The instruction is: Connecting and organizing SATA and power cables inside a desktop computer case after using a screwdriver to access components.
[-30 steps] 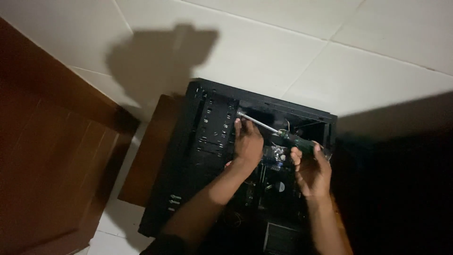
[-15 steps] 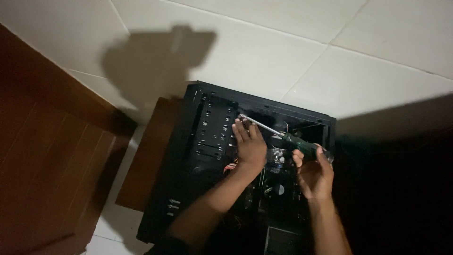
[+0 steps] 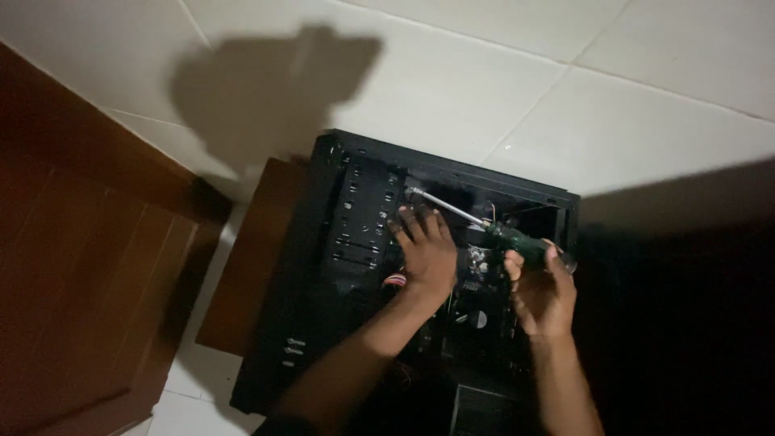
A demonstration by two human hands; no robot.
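An open black computer case [image 3: 323,266] lies on a white tiled floor. My right hand [image 3: 542,289] grips the dark green handle of a screwdriver [image 3: 484,228]. Its metal shaft runs up and left, with the tip near the drive cage [image 3: 362,216] at the case's upper part. My left hand [image 3: 426,252] rests flat inside the case, fingers spread, just below the shaft and beside the drive cage. Boards and cables below my hands are dim and hard to make out.
A brown wooden door or cabinet [image 3: 73,282] stands along the left side. A low wooden block [image 3: 242,266] sits under the case's left edge. White floor tiles [image 3: 565,105] stretch beyond the case. The right side lies in dark shadow.
Both hands and the screwdriver have stayed nearly in place; the screwdriver tip has shifted slightly along the drive cage and the view has drifted a little.
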